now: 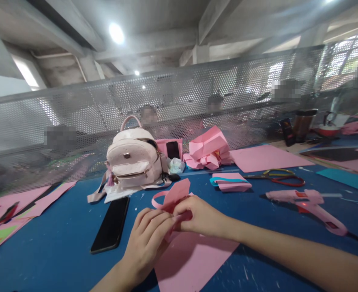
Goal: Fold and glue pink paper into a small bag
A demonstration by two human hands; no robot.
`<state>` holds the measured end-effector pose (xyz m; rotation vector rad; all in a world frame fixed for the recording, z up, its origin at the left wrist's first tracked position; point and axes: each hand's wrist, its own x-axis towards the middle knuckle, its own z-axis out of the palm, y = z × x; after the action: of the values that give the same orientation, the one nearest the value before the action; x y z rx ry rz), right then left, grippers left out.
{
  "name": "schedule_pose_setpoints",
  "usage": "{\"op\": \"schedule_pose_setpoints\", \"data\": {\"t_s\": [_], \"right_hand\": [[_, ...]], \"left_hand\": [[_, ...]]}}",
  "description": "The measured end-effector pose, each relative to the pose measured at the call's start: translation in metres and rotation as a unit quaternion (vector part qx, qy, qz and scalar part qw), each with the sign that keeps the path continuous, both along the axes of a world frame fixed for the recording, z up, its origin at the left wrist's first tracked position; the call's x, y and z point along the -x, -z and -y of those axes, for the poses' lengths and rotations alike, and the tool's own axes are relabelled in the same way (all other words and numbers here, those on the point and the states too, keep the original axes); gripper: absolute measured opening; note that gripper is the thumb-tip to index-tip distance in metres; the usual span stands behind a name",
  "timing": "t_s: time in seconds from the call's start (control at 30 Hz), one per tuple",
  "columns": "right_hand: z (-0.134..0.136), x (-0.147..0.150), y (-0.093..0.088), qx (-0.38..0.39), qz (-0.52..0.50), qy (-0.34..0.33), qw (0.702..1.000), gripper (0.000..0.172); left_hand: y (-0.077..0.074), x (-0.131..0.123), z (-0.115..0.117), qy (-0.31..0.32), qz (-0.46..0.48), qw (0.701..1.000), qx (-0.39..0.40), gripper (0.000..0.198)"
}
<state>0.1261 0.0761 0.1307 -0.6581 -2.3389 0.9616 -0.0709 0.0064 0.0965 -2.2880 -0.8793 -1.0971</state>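
Observation:
A folded pink paper piece point(177, 193) with a curved strip loop at its left is held between both hands. My left hand point(150, 239) is closed on its lower left side, fingers bent over the paper. My right hand point(198, 215) pinches it from the right, thumb and fingers together. Below the hands a flat pink sheet point(197, 259) lies on the blue table point(66, 227). The inner fingertips of both hands are partly hidden by the paper.
Around stand a black phone point(111, 225), a white backpack point(134, 158), crumpled pink paper point(208, 148), a folded pink piece with blue strip point(231, 182), scissors point(284, 177) and a pink glue gun point(311, 205). A perforated metal divider point(179, 97) crosses behind, with people beyond.

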Motion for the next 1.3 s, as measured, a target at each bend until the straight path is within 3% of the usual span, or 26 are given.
{"op": "schedule_pose_setpoints", "data": {"t_s": [0.87,1.03,1.3], "right_hand": [[0.003,0.001,0.006,0.02,-0.002,0.023,1.0,0.006],[0.003,0.002,0.003,0.015,-0.001,0.015,1.0,0.013],[-0.016,-0.01,-0.002,0.016,0.053,-0.017,0.998,0.005]], "left_hand": [[0.002,0.002,-0.002,0.008,-0.022,0.999,0.025,0.022],[0.002,0.003,-0.003,0.008,-0.021,0.999,0.023,0.024],[0.006,0.007,-0.007,0.023,0.01,0.997,0.073,0.024]]}}
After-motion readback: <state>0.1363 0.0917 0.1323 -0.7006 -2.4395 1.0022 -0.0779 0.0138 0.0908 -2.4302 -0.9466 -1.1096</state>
